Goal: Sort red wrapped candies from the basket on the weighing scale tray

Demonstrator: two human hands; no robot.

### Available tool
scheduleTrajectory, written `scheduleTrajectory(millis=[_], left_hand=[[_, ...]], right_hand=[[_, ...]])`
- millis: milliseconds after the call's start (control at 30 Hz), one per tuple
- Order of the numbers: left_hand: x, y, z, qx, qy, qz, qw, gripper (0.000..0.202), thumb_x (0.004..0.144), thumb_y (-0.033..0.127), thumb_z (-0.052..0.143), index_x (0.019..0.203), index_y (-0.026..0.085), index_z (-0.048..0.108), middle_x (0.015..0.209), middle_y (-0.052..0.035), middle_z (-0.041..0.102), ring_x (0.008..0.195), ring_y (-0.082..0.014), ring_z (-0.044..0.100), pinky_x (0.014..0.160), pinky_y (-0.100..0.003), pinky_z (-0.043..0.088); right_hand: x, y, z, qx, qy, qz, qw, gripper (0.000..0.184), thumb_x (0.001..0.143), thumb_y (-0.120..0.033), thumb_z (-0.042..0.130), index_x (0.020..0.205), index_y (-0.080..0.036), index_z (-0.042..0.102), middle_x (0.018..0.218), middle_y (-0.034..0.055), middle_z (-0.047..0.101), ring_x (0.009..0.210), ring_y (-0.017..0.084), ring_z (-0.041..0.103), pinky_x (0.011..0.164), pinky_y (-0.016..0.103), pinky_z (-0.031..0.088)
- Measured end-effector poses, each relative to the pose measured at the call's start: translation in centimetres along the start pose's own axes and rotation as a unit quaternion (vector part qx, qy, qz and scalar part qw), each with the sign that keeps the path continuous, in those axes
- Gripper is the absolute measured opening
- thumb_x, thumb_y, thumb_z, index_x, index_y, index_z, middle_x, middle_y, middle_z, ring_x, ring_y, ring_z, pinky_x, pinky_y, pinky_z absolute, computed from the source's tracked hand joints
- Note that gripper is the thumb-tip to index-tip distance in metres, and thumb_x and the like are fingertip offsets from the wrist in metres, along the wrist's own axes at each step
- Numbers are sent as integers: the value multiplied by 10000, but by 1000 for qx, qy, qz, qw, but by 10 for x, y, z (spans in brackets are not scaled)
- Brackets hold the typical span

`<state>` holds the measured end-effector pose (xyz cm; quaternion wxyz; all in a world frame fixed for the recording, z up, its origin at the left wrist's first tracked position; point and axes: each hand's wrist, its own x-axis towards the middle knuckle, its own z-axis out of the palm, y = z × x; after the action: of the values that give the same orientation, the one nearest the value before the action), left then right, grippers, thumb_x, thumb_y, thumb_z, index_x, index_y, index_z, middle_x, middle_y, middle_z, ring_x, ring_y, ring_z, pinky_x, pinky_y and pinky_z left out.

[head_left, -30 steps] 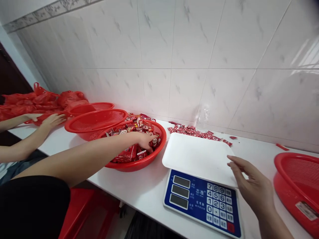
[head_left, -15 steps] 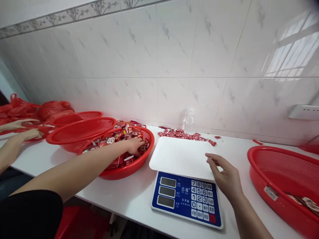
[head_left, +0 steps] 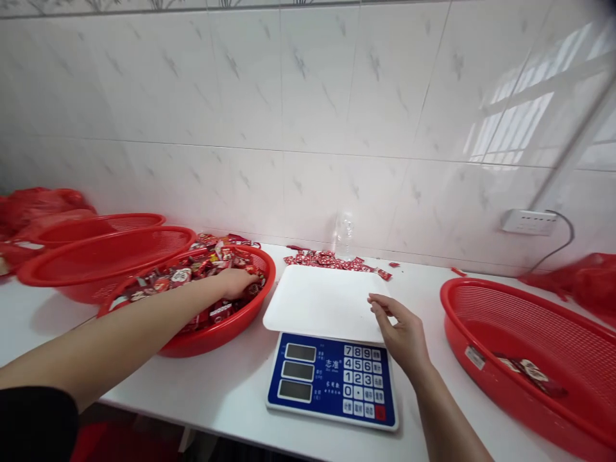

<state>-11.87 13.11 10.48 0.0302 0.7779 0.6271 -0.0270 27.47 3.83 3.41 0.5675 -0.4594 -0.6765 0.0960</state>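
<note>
My left hand (head_left: 237,283) reaches into a round red basket (head_left: 262,309) heaped with small wrapped snack packets (head_left: 202,263), mostly red. Its fingers dip among the packets at the basket's right side, so their grip is hidden. My right hand (head_left: 399,327) hovers at the right edge of the scale's white weighing tray (head_left: 327,301), thumb and forefinger drawn together with nothing visible between them. Below the tray is the scale's blue keypad panel (head_left: 332,382), its displays dark. No packets lie on the tray.
Two more red baskets (head_left: 106,256) stand at the left, with red plastic bags (head_left: 48,208) behind. On the right, another red basket (head_left: 462,321) holds a few packets (head_left: 534,375). Loose red packets (head_left: 332,260) and a clear bottle (head_left: 345,236) sit by the wall, beneath a power socket (head_left: 529,222).
My view has swung to the right, showing more of the right basket and the socket. Another person's hands at the far left have mostly left view. Both my hands keep nearly the same places.
</note>
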Motion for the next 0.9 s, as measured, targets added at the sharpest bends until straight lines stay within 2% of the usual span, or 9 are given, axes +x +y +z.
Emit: scheduleTrajectory(millis=[133, 267, 333, 433, 533, 633, 733, 800, 900], left_hand=[[-4, 10, -5, -18, -4, -17, 1000, 304, 812, 354, 487, 956, 203, 709, 986, -96, 707, 863, -268, 627, 830, -364, 451], [-3, 0, -19, 3, -2, 14, 1000, 224, 735, 207, 561, 909, 198, 701, 1005, -77, 703, 933, -255, 616, 849, -315, 436], [-1, -6, -32, 20, 19, 33, 999, 274, 719, 177, 572, 969, 205, 683, 1048, -64, 691, 985, -245, 601, 863, -292, 423], [1, -4, -52, 33, 88, 24, 995, 292, 761, 240, 571, 1039, 192, 649, 1016, -68, 688, 945, -239, 609, 806, -283, 434], [2, 18, -63, -26, 154, 13, 988, 264, 781, 321, 579, 990, 170, 635, 921, -56, 687, 848, -226, 617, 743, -288, 443], [2, 58, -56, -166, 178, 60, 968, 244, 769, 355, 606, 924, 168, 625, 865, -26, 677, 806, -198, 613, 720, -281, 458], [3, 101, -38, -345, 121, 125, 922, 269, 767, 346, 617, 974, 175, 612, 880, -18, 673, 779, -166, 616, 683, -268, 483], [4, 122, -26, -418, 75, 130, 896, 316, 759, 331, 630, 1035, 179, 599, 946, -39, 665, 736, -144, 612, 622, -256, 494], [9, 132, -15, -426, 49, 108, 897, 379, 739, 343, 663, 1072, 176, 593, 1051, -73, 636, 710, -127, 604, 560, -236, 500]], right_hand=[[-3, 1, -2, 5, -3, 12, 1000, 268, 884, -395, 532, 1031, -221, 673, 992, 56, 714, 799, 177, 670, 715, 306, 551], [-5, 1, -3, 5, -11, 27, 1000, 271, 880, -409, 536, 1042, -238, 669, 993, 38, 714, 798, 169, 671, 627, 268, 546], [-5, 1, -4, 3, -11, 27, 1000, 270, 880, -410, 537, 1045, -241, 668, 994, 33, 714, 799, 166, 671, 617, 262, 543], [-5, 2, -3, -1, -9, 28, 1000, 266, 880, -410, 542, 1049, -246, 667, 984, 28, 715, 806, 166, 669, 615, 258, 542], [-6, 4, -2, 0, -9, 31, 999, 264, 879, -408, 547, 1052, -249, 666, 976, 28, 715, 807, 166, 666, 586, 250, 537], [-7, 5, -1, 3, -9, 33, 999, 263, 879, -403, 550, 1054, -245, 666, 971, 32, 716, 808, 167, 665, 564, 242, 533], [-7, 4, -1, 5, -13, 36, 999, 266, 879, -400, 550, 1060, -242, 666, 976, 35, 716, 814, 168, 665, 545, 234, 528], [-6, 4, -1, 2, -13, 35, 999, 266, 879, -396, 549, 1059, -239, 667, 986, 36, 715, 816, 167, 666, 560, 238, 531], [-5, 3, -2, -3, -12, 28, 1000, 261, 884, -389, 543, 1057, -238, 666, 998, 32, 715, 814, 164, 668, 614, 250, 537]])
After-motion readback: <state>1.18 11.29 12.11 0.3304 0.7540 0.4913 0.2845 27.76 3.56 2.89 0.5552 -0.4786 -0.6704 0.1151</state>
